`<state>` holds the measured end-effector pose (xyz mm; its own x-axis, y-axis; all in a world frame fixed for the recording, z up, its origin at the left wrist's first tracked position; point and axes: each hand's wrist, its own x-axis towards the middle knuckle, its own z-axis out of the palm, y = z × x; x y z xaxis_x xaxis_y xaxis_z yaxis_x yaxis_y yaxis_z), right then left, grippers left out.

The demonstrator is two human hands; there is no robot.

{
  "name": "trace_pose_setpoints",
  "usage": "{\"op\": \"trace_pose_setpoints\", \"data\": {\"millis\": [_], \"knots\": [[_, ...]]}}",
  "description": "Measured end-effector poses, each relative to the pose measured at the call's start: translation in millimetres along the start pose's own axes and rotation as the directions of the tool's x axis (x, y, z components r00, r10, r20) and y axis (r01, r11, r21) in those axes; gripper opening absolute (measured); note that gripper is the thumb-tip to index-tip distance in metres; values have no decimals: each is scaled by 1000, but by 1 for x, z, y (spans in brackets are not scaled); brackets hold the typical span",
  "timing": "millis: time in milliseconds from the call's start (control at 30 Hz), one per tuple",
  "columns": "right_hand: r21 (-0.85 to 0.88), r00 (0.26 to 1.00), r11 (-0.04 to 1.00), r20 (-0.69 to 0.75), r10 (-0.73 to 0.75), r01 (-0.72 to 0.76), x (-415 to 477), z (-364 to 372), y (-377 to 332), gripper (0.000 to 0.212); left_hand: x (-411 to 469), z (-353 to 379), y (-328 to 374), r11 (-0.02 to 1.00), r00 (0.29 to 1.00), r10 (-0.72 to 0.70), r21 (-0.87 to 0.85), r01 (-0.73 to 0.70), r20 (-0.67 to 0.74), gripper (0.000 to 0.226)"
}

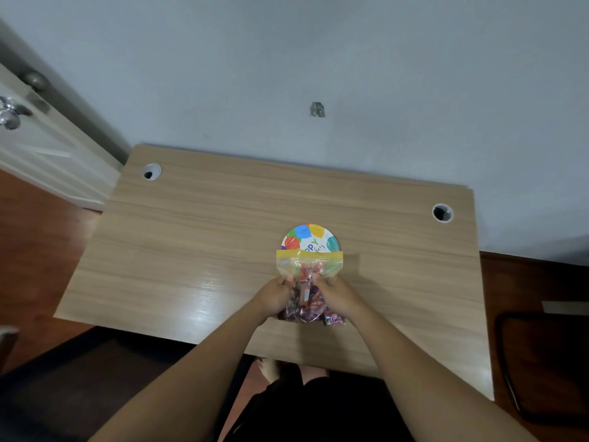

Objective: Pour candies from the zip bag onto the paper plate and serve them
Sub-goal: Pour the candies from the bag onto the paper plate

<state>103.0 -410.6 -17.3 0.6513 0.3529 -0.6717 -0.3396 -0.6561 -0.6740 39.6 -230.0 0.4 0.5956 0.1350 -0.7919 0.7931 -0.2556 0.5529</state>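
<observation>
A clear zip bag (309,266) with a yellow zip strip holds several red and purple wrapped candies (306,301). My left hand (274,296) grips its left side and my right hand (338,296) grips its right side. The bag's zip end points away from me and lies over the near half of a paper plate (307,238) printed with coloured balloons. The plate rests on the wooden desk, and its near part is hidden by the bag. I cannot tell whether the zip is sealed.
The light wooden desk (197,237) stands against a pale wall, with cable holes at the back left (151,172) and back right (442,213). A door with a knob (11,114) is at the left. A dark chair (541,362) sits to the right.
</observation>
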Motion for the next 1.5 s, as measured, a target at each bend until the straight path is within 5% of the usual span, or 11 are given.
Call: {"op": "trace_pose_setpoints", "data": {"millis": [200,367,700,867,1500], "knots": [[-16,1000,1000,7,-25,25,-2,-1,-4,43,-2,1,0,998,999,-50,-43,51,15,40],[-34,999,999,-11,-38,38,-2,-1,-3,45,6,-2,-6,997,998,-67,-35,68,7,65],[-45,1000,999,-14,-24,23,-7,-2,-5,40,-6,-1,4,998,1000,-18,-64,18,12,53],[-42,999,999,1,-33,33,-10,-3,-9,40,-8,-1,3,999,1000,-22,-48,22,-3,66],[-51,999,998,13,41,-40,-17,-4,-12,43,-4,-2,-5,997,997,72,-9,-72,31,48]]}}
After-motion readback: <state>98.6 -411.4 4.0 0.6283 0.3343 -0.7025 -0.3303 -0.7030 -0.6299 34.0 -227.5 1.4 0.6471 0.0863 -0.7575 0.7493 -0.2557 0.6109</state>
